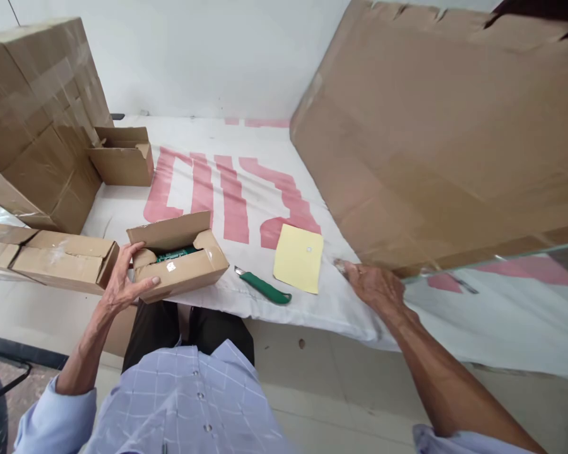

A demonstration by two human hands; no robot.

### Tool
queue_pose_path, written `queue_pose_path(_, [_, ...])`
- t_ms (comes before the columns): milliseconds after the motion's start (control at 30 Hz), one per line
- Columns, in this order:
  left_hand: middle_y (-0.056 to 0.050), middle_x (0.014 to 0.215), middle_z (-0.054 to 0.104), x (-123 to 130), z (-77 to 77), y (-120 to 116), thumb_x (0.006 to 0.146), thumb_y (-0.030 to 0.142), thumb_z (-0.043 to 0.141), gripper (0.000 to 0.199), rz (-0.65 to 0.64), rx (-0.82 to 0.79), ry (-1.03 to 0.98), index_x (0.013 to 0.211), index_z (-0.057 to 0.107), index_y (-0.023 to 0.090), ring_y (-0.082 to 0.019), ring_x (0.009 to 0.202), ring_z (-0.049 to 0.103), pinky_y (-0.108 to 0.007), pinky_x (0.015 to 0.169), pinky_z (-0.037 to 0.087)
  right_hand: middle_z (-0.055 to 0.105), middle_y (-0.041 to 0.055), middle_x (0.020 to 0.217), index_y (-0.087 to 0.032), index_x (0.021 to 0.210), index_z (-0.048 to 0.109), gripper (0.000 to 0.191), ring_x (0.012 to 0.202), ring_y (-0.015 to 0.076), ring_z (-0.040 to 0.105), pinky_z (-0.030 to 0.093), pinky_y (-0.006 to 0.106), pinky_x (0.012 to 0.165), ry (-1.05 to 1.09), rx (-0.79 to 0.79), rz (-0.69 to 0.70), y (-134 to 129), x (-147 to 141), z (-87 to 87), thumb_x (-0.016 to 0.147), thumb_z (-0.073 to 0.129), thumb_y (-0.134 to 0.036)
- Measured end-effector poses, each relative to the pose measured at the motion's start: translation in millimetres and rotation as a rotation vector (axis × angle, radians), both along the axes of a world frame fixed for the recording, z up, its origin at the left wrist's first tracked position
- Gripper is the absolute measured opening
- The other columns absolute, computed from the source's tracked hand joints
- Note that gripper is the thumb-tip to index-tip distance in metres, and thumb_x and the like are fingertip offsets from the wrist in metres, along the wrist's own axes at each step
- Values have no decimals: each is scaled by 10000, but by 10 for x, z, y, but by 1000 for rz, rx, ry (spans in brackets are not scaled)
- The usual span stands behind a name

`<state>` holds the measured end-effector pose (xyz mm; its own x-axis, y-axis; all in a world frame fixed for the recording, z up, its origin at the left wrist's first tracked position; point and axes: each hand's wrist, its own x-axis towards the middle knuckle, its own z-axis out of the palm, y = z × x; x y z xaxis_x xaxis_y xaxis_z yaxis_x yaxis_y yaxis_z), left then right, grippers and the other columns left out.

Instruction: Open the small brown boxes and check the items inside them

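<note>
My left hand (123,277) grips the left end of a small open cardboard box (194,271), its thumb on the front wall. The lid flap stands up, and green circuit boards (175,254) show inside. A small white sticker (171,267) is on the box's front edge. On the right, my right hand (376,287) is closed at the lower corner of a large cardboard box (445,139); what its fingers hold, if anything, is too unclear to name. Between my hands lie a green utility knife (265,289), blade tip out, and a yellow paper sheet (299,258) bearing one small white piece.
A white cloth with red print (265,189) covers the table. At the left stand stacked taped cartons (42,120), a small open box (123,165) and closed long boxes (61,255). The large box fills the right side, and a white wall (194,57) is behind.
</note>
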<state>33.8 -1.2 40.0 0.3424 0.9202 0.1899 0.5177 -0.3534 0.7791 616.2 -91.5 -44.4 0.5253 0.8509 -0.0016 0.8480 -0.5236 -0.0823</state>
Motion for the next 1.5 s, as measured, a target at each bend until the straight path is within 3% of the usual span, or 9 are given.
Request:
queue_pose_path(133, [-146,1539,523,-8,-13,11,832,625,835,857,-35,-4,-23,1538,519,255,-382,1419,555,-538,1152,525,744,194,997,-213,760,697,260,902,285,628,427,386,772,8,89,11,-12,-140,271,975,564,-277])
queue_pose_path(267, [-159,1548,513,-61,-12,27,813,664,848,963,-69,-14,-25,1602,469,262,-401,1428,547,-567,1139,544,641,124,767,-277,639,450,371,695,226,475,341,396,704,-1,216,-107,62,-331,581,979,597,-293])
queue_pose_path(367, [-176,1580,478,-74,-31,31,782,722,855,1109,-96,-20,-33,1673,379,264,-425,1467,514,-596,1145,545,642,118,784,-278,703,465,285,713,225,506,361,387,720,33,348,-42,221,-545,754,957,579,-214])
queue_pose_path(567, [-198,1606,444,234,-129,-23,709,813,865,1263,-233,-53,-73,1709,335,250,-443,1495,484,-631,1237,460,770,137,1062,-229,997,723,226,995,282,708,561,413,867,246,601,613,582,-1498,1021,980,505,-176])
queue_pose_path(733, [-191,1629,418,557,-169,-111,726,737,896,1243,-228,-69,-93,1721,329,253,-447,1527,449,-632,1295,384,780,133,1187,-223,1211,770,261,1144,323,711,590,513,1018,308,353,1125,595,-2266,1205,1001,694,-358])
queue_pose_path(867, [-196,1623,423,625,-166,-143,698,718,922,1266,-217,-90,-95,1718,342,244,-449,1510,455,-634,1287,387,775,110,1083,-213,1199,748,255,986,295,741,627,451,873,262,224,1171,473,-2322,1182,986,724,-352])
queue_pose_path(1100, [-171,1532,546,290,-94,-45,824,735,801,987,-155,-139,-147,1633,468,279,-378,1364,580,-578,1152,502,758,47,910,-242,1029,648,63,778,226,726,509,325,647,135,583,1165,259,-2296,992,1067,597,-242])
queue_pose_path(1367, [-150,1544,568,248,32,-61,941,579,731,508,-77,-23,-269,1310,576,267,-311,1400,614,-496,1100,546,745,26,823,-246,864,654,252,786,203,657,483,337,762,-16,764,1192,166,-2810,991,1068,583,-117])
queue_pose_path(1500, [-154,1552,554,267,62,29,991,622,671,397,-109,79,-163,1076,665,235,-318,1462,565,-554,1229,460,762,37,848,-243,835,688,309,790,199,639,481,353,750,-30,776,1147,121,-3019,938,1058,555,-75])
